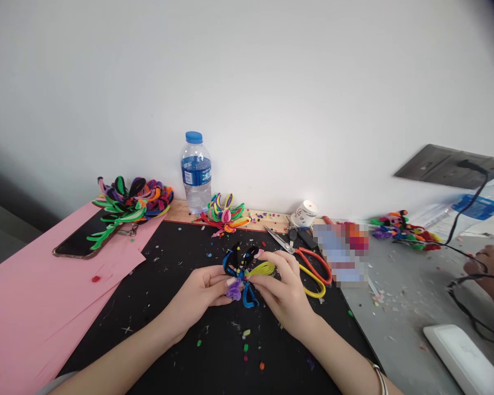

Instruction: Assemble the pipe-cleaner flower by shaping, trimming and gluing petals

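Between my two hands is a small pipe-cleaner flower [250, 296] with black, blue, yellow-green and purple loops. My left hand [200, 293] pinches its left side by the purple loops. From the right, my right hand [284, 288] has thumb and fingers closed on it near the yellow-green loops. The flower is held above a black mat [181, 351] scattered with tiny coloured bits. Just beyond my right hand lie scissors with red handles [315, 263] and a pair with yellow handles [315, 285]. My fingers partly hide the flower's centre.
A water bottle [195, 175] stands by the wall between two bundles of pipe cleaners [134, 200] [224, 214]. A phone [80, 236] lies on pink sheets [28, 307]. At right are a paper cup [306, 214], a cable [456, 230], a white device [469, 356] and another person's hand [489, 269].
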The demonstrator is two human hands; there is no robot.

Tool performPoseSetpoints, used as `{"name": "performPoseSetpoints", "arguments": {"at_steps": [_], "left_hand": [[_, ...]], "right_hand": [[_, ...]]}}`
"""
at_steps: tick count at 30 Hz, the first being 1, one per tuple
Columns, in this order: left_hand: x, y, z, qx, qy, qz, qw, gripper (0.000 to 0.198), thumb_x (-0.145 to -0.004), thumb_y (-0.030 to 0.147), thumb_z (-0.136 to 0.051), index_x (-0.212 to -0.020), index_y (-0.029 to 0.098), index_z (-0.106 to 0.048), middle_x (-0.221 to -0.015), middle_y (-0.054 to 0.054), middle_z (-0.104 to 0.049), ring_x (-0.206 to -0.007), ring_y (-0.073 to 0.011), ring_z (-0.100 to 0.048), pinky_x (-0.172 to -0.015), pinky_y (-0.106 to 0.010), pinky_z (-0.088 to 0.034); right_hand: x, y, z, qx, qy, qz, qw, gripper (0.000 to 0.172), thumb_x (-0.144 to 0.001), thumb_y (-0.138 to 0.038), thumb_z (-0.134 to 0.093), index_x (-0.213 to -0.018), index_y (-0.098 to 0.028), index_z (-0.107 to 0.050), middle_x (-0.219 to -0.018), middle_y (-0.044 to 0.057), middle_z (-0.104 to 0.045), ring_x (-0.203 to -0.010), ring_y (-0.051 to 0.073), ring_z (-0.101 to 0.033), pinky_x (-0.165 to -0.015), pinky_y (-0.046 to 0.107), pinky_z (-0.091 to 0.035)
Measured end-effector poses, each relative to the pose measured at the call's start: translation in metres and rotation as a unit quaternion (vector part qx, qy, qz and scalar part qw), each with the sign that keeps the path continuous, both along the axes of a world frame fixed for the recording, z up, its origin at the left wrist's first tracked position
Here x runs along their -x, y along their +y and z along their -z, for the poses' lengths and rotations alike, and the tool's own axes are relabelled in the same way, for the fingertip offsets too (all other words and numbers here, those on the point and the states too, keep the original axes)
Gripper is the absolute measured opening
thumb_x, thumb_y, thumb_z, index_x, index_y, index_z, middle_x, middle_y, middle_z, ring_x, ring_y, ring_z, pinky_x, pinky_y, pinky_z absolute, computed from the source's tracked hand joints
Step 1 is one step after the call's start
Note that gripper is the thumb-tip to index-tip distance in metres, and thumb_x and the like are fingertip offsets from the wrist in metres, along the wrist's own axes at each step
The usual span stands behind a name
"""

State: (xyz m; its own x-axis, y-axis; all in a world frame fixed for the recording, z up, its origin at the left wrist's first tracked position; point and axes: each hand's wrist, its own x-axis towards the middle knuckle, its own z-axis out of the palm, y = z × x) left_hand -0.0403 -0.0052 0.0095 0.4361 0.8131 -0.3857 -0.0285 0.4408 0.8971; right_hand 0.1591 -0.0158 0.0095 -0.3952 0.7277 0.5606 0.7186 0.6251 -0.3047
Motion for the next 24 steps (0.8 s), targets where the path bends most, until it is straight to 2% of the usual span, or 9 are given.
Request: {"name": "performPoseSetpoints", "arguments": {"at_steps": [9,14,18,21,24], "left_hand": [[-0.001,0.0,0.0,-0.003,-0.002,-0.007,1.0,0.038,-0.074,0.038,-0.057,-0.107,0.02,-0.059,-0.098,-0.006,-0.068,-0.098,-0.0207,-0.058,-0.083,-0.031,-0.045],[0.003,0.004,-0.001,-0.013,0.006,-0.039,0.999,0.037,-0.073,0.04,-0.058,-0.102,0.019,-0.062,-0.098,-0.006,-0.068,-0.098,-0.0205,-0.058,-0.086,-0.032,-0.044],[0.007,0.007,-0.004,-0.013,0.013,-0.064,0.998,0.038,-0.071,0.041,-0.059,-0.102,0.019,-0.062,-0.099,-0.007,-0.068,-0.101,-0.0209,-0.057,-0.086,-0.031,-0.044],[0.008,0.008,-0.003,-0.015,0.016,-0.068,0.997,0.039,-0.071,0.042,-0.059,-0.104,0.02,-0.061,-0.099,-0.006,-0.068,-0.101,-0.0205,-0.057,-0.085,-0.03,-0.044],[0.008,0.009,-0.001,-0.017,0.016,-0.067,0.997,0.039,-0.072,0.042,-0.058,-0.105,0.02,-0.061,-0.1,-0.007,-0.067,-0.101,-0.0204,-0.056,-0.085,-0.03,-0.044]], "right_hand": [[-0.001,0.001,0.0,-0.012,-0.002,0.002,1.0,0.021,-0.079,-0.013,-0.054,-0.09,-0.028,-0.064,-0.114,0.005,-0.049,-0.105,0.023,-0.041,-0.087,0.042,-0.038],[-0.016,0.008,-0.006,-0.016,0.043,0.04,0.998,0.02,-0.081,-0.012,-0.049,-0.09,-0.024,-0.062,-0.108,0.007,-0.05,-0.1,0.021,-0.047,-0.084,0.041,-0.04],[-0.033,0.016,-0.016,0.065,0.014,0.024,0.997,0.018,-0.082,-0.015,-0.046,-0.089,-0.022,-0.062,-0.096,0.007,-0.049,-0.086,0.017,-0.05,-0.073,0.033,-0.044],[-0.043,0.018,-0.021,0.145,-0.052,-0.023,0.988,0.015,-0.081,-0.014,-0.048,-0.084,-0.021,-0.061,-0.085,0.004,-0.049,-0.081,0.015,-0.05,-0.071,0.03,-0.044],[-0.048,0.017,-0.022,0.19,-0.093,-0.045,0.976,0.013,-0.08,-0.012,-0.051,-0.079,-0.021,-0.06,-0.081,0.002,-0.049,-0.077,0.014,-0.05,-0.069,0.028,-0.043]]}}
